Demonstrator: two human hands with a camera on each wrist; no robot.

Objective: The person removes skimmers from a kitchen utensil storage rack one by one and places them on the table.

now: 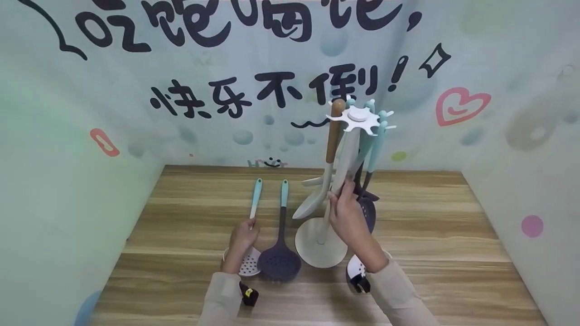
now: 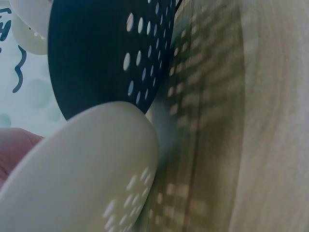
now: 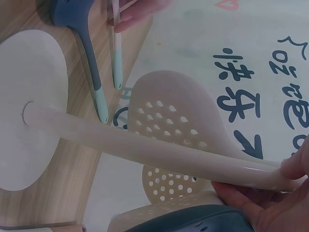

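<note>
My left hand holds a white skimmer by its turquoise-tipped handle, low at the table. Right beside it lies a dark blue skimmer, also with a turquoise handle end. With my right hand I grip the white pole of a utensil stand. The stand has a round white base and a star-shaped hook top. From the hooks hang several utensils, including a wooden-handled white spoon and a dark perforated skimmer. The left wrist view shows the white skimmer's bowl close to the wood.
Another white perforated utensil lies on the wooden table, partly hidden under my right wrist. A printed cloth backdrop rises behind the table, with pale walls at both sides.
</note>
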